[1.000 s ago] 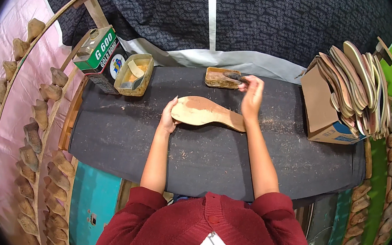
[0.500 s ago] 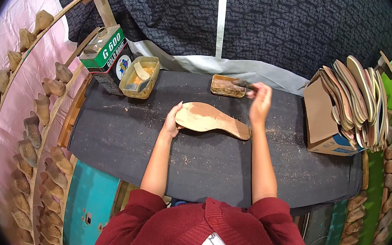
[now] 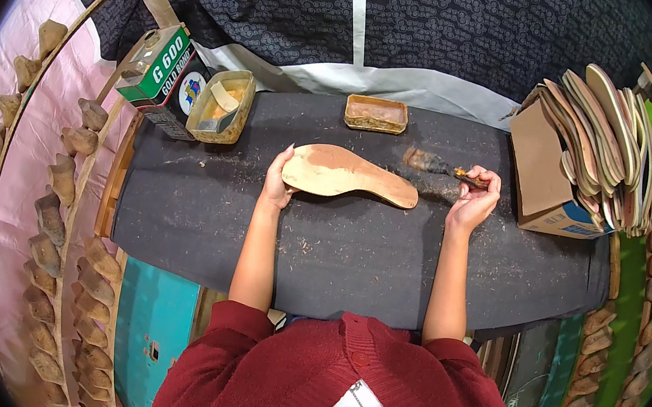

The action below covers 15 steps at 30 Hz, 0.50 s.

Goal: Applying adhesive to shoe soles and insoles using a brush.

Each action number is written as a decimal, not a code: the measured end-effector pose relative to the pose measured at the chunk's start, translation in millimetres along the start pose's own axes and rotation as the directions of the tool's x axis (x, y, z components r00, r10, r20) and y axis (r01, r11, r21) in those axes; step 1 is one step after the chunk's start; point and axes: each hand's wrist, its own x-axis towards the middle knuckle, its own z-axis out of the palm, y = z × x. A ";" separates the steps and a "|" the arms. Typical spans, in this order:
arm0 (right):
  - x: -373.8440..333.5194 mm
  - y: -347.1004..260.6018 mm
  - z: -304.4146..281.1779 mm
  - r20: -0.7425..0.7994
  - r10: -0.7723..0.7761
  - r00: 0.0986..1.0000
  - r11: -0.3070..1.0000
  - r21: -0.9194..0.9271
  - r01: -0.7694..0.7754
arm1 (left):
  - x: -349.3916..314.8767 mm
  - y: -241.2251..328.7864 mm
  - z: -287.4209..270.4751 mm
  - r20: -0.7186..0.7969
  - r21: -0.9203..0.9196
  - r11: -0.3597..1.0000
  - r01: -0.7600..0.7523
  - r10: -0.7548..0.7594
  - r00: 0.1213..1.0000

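Note:
My left hand (image 3: 277,178) grips the wide end of a tan insole (image 3: 345,175), which I hold out over the dark-covered table. A darker, wet-looking patch spreads along the insole's far edge. In my right hand (image 3: 475,202) is a brush (image 3: 429,163), its fingers closed round the dark handle. The brush's brown, clotted bristles point left, above the insole's narrow end and apart from it. Behind the insole sits a small rectangular tray (image 3: 374,127) with something brownish inside.
A green and black metal can (image 3: 152,78) stands at the back left, beside a yellowish tub (image 3: 218,138) holding a flat scraper-like tool. On the right, a cardboard box (image 3: 536,166) is packed with insoles. Wooden shoe lasts (image 3: 51,214) line racks on both sides. Shavings litter the dark cloth (image 3: 352,262).
My right hand has moved the brush away from the tray, toward me and to the right. The left hand still holds the insole in nearly the same place.

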 end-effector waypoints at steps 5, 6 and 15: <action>-2.7 0.5 -3.0 0.067 0.010 0.998 0.996 -0.084 -0.004 | 2.0 0.1 -9.4 0.110 0.002 1.000 0.031 -0.031 0.993; -2.6 -0.1 -2.8 0.063 0.011 0.998 0.996 -0.086 -0.006 | 1.6 -2.1 -3.5 0.025 0.004 1.000 0.020 -0.020 0.999; -12.2 5.5 3.9 0.158 0.101 0.982 0.995 -0.039 -0.095 | 4.3 -4.0 -14.5 -0.001 0.023 1.000 0.016 -0.016 1.000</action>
